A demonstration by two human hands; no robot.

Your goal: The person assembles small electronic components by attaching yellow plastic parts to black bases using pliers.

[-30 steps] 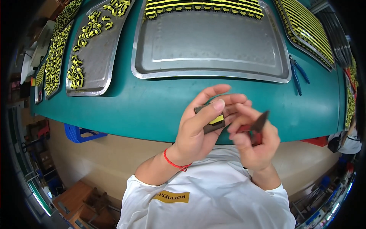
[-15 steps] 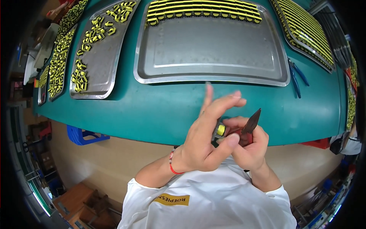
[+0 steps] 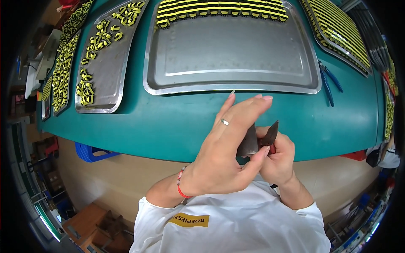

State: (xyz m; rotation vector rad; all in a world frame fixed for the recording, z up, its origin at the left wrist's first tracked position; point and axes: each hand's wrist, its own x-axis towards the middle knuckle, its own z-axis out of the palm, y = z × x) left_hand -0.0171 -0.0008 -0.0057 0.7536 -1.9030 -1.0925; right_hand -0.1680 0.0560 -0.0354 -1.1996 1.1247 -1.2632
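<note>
My left hand (image 3: 223, 147) is raised over the near table edge, its fingers stretched forward and its thumb bent in. A dark grey block-shaped part (image 3: 249, 144) sits between that thumb and the forefinger side, partly hidden by the hand. Close on its right, my right hand (image 3: 279, 158) is closed round a pointed tool (image 3: 270, 134) with dark metal jaws and a red grip. The tip points up and away from me. Right fingertips lie near the block; whether they touch it is hidden.
Ahead, a metal tray (image 3: 232, 89) bears rows of black-and-yellow parts along its far side. Loose ones lie in another tray (image 3: 103, 110) on the left. Blue-handled pliers (image 3: 329, 82) rest on the green table (image 3: 177, 126) beside a filled tray (image 3: 337, 33).
The part between my hands has turned: its yellow face showed before, now a dark grey side shows. My left hand has shifted slightly left, and the tool has moved a little left.
</note>
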